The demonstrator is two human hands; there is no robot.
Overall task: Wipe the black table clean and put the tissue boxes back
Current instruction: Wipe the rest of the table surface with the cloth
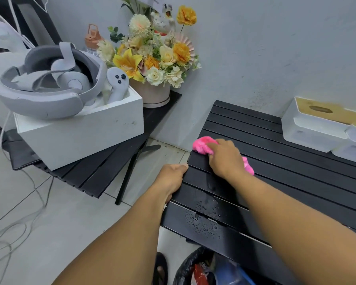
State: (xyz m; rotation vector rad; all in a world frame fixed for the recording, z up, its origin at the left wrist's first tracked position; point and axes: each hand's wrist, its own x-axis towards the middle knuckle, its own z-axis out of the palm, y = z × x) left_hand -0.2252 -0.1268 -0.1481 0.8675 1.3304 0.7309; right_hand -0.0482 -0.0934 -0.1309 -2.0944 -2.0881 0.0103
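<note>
On black table (296, 182), right hand (226, 159) clutching pink cloth (201, 146), left hand (171, 179) gripping its left edge

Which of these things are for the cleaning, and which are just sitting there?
For the job: pink cloth, right hand holding it, left hand gripping the black table, water drops, tissue boxes.
Just lying about: flowers, cat figurine, headset, white box, floor cables.

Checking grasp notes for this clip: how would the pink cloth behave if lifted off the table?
The cloth looks fluffy and bunched under the right hand, so it would probably droop limply. Likely light, though drops on the table suggest it may be damp.
</note>
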